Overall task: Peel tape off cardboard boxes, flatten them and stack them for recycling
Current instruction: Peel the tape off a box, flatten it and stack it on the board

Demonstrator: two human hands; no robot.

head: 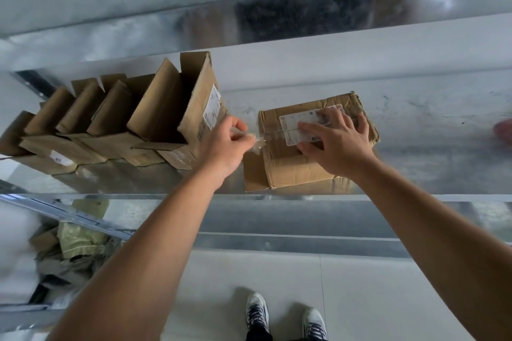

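My left grip (pixel 225 144) pinches one strip of clear tape (pixel 257 144) at the left edge of the one sealed box (pixel 291 166). My right grip (pixel 336 141), fingers spread wide, presses flat on its top. Five opened boxes (pixel 171 108) stand in a row to the left on the desk (pixel 415 119).

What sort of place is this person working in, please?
Probably a warehouse or packing area: a metal workbench, a row of opened cardboard boxes, and a taped, labelled box.

Bare left hand (pixel 224 144) and right hand (pixel 336 144), forearms (pixel 155 230) uncovered, white sneakers (pixel 257 311) with dark stripes and white laces, dark trouser hems (pixel 258 336).
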